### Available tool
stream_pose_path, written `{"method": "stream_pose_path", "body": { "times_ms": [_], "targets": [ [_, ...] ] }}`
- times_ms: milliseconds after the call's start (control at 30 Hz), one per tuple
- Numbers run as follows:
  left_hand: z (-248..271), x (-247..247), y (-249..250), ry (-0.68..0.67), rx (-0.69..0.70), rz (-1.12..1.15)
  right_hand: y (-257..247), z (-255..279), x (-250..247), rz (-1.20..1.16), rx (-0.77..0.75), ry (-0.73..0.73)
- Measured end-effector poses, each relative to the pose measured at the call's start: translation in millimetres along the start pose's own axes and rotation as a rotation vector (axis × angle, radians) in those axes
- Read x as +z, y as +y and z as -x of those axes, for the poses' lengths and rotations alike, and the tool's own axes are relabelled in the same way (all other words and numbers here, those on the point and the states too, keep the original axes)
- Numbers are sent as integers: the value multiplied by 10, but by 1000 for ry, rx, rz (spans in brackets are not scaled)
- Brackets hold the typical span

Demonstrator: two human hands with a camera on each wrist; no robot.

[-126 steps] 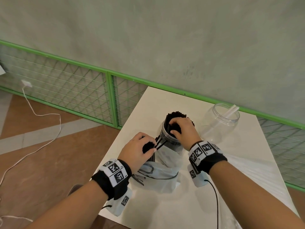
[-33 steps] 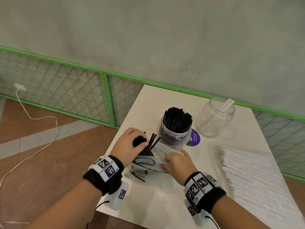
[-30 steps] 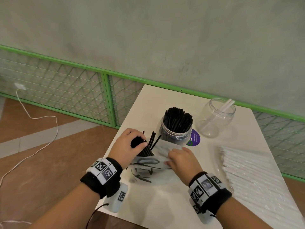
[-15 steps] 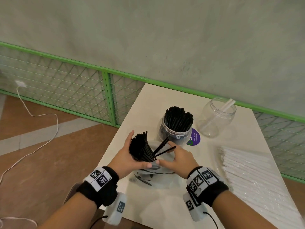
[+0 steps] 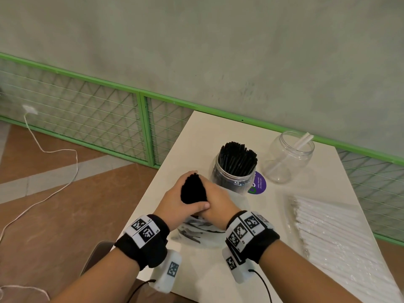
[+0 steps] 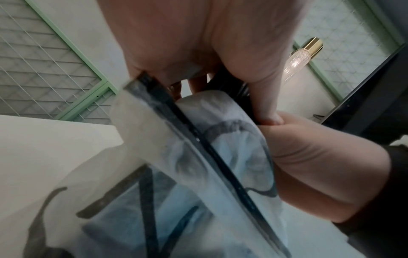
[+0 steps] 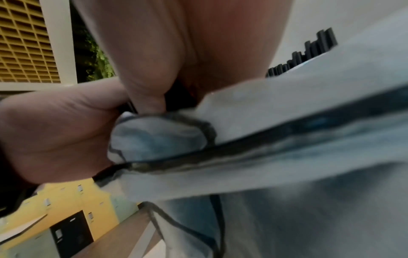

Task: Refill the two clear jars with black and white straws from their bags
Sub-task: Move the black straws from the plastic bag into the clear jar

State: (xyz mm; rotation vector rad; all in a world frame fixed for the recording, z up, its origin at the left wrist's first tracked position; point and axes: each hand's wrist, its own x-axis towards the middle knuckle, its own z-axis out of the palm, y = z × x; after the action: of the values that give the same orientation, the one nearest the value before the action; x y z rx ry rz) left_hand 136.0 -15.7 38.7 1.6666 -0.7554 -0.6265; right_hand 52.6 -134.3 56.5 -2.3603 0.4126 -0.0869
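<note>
Both hands wrap round one bundle of black straws (image 5: 193, 191), held upright over the near-left part of the table. My left hand (image 5: 175, 200) grips it from the left and my right hand (image 5: 218, 203) from the right, thumbs meeting in front. The crumpled clear bag (image 5: 196, 231) with black print hangs and lies under them; the wrist views show the bag (image 6: 198, 157) (image 7: 287, 139) up close and blurred. Just behind stands a clear jar (image 5: 235, 178) packed with black straws. The second clear jar (image 5: 288, 158) holds only a couple of white straws. The bag of white straws (image 5: 332, 235) lies on the right.
A purple round sticker (image 5: 259, 184) lies on the white table (image 5: 203, 136) between the two jars. The table's left edge is close to my left wrist. A green mesh fence (image 5: 140, 127) runs behind, and a white cable (image 5: 54, 152) trails on the floor.
Half a second ago stray straws stuck out of the bundle and my right hand pinched at them. Now both hands enclose the bundle and no strays show.
</note>
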Motion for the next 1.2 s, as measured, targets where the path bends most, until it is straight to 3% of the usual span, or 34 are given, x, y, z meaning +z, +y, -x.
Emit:
{"method": "stream_pose_path", "body": {
  "times_ms": [267,600,733,967,1200],
  "targets": [
    [30,-59,-49,45,-42,29,92,50,-35,-121,64,40],
    [40,49,21,170,14,114,246,17,48,-271,73,133],
    [19,13,17,164,40,138,292,46,43,-450,52,160],
    [-24,-63,3,158,51,161,381,40,-19,-492,55,184],
    [-53,-67,2,209,56,131,391,31,-133,-579,85,345]
  ]
}}
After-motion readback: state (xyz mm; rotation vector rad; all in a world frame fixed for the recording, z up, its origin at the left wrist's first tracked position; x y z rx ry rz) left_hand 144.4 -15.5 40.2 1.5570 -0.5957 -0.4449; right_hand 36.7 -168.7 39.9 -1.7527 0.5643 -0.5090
